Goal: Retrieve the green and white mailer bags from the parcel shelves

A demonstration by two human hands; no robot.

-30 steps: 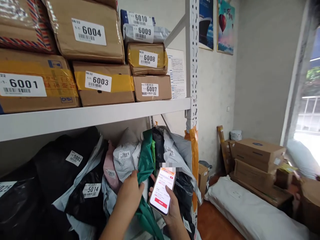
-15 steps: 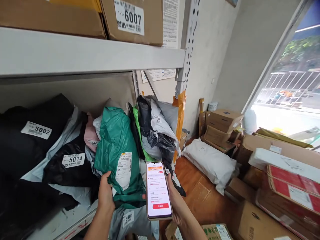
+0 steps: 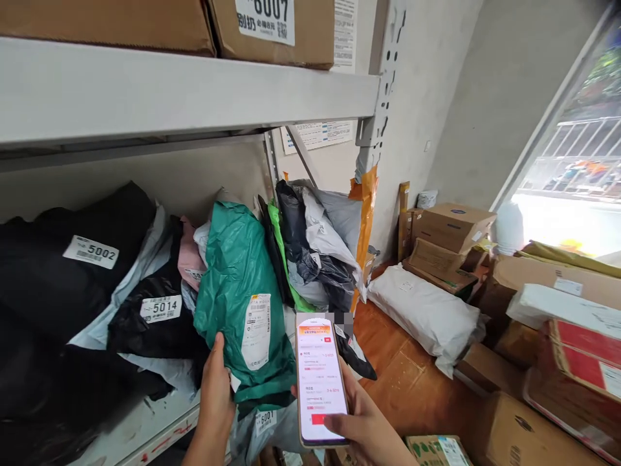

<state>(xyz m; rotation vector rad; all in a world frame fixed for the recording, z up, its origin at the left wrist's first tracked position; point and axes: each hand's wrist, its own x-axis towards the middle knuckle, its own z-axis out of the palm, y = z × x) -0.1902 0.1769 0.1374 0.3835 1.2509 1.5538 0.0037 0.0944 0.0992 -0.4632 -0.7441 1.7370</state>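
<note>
Grasping left hand [image 3: 214, 391]: its grip is closed on the left edge of the green bag [image 3: 233, 259], thumb in front; the other fingers are out of sight, so how firmly it holds cannot be told.
Right hand [image 3: 363, 417]: clasps the phone [image 3: 320, 362] at lower centre, thumb low over the lit face.
Green bag's place: centre of the frame, leaning, printed label [image 3: 256, 333] towards the camera, bottom end overlapping the line of the shelf edge [image 3: 167, 427].
Slip risk: with one hand on the slick film, the bag could probably slide off if its weight sags past that edge.
Drag risk: the black bag marked 5014 [image 3: 155, 333] on the left and the bright green bag [image 3: 277, 233] on the right crowd it; a sideways tug might pull neighbours along.
Phone risk: the thumb that steadies it also lies on the glass, so a jolt could cause a stray tap or a drop.
Edges: the white beam [image 3: 194, 90] spans the upper left and meets the post [image 3: 383, 97] right of centre, where orange tape [image 3: 367, 213] hangs and could snag plastic.
Room: floor [image 3: 395, 362] shows right of centre, bounded by the white parcel [image 3: 427, 317] and cartons [image 3: 526, 430] at lower right.
</note>
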